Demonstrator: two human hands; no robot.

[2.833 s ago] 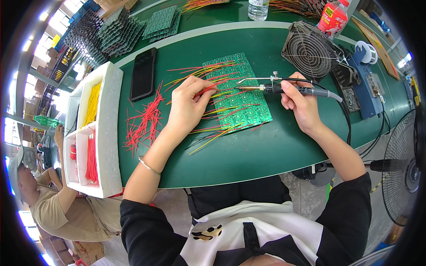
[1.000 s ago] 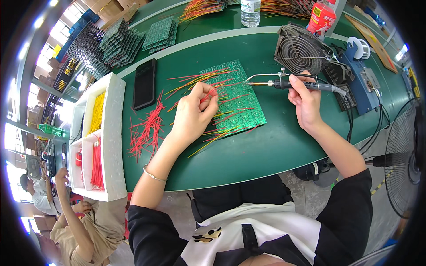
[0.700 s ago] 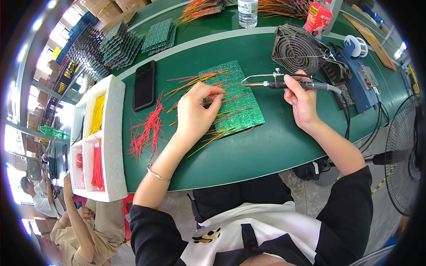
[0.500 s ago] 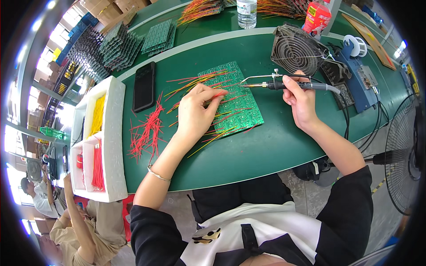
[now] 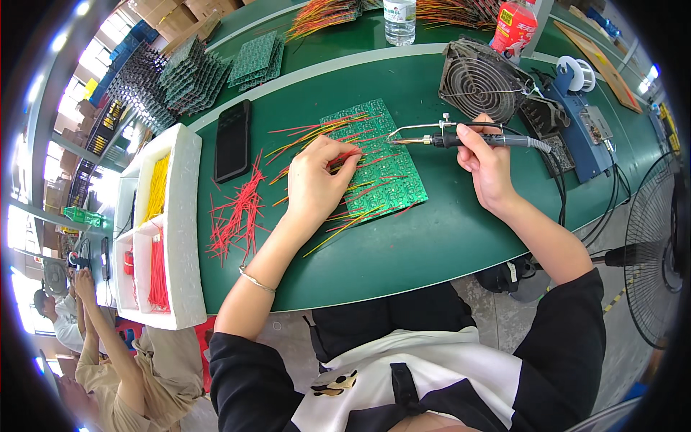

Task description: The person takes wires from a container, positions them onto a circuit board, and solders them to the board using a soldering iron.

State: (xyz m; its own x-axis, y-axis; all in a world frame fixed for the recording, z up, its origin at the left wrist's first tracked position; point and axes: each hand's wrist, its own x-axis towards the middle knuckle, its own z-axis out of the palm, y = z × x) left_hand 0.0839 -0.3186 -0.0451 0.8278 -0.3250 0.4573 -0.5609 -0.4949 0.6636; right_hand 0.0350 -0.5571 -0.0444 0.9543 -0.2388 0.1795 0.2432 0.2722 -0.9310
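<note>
Green table [image 5: 446, 237] carries the circuit board [image 5: 396, 189] between both hands. Left hand [image 5: 317, 180] pinches red wire [image 5: 351, 154] in closed fingers; right hand [image 5: 489, 162] grips a soldering iron [image 5: 450, 138]. A slip might bring its tip onto those fingers. The iron points left; the board's long axis runs away, far end leaning left.

Around the green workbench [image 5: 432, 252]

A black phone [image 5: 232, 140] lies toward the left edge. Beyond the far edge stand a clear bottle [image 5: 399, 25] and, farther right, a red bottle [image 5: 513, 30]. A caged floor fan [image 5: 650, 263] stands off the near right corner. A person in tan clothes [image 5: 108, 381] is beyond the left edge; cardboard boxes [image 5: 171, 18] sit past the far left corner.
</note>
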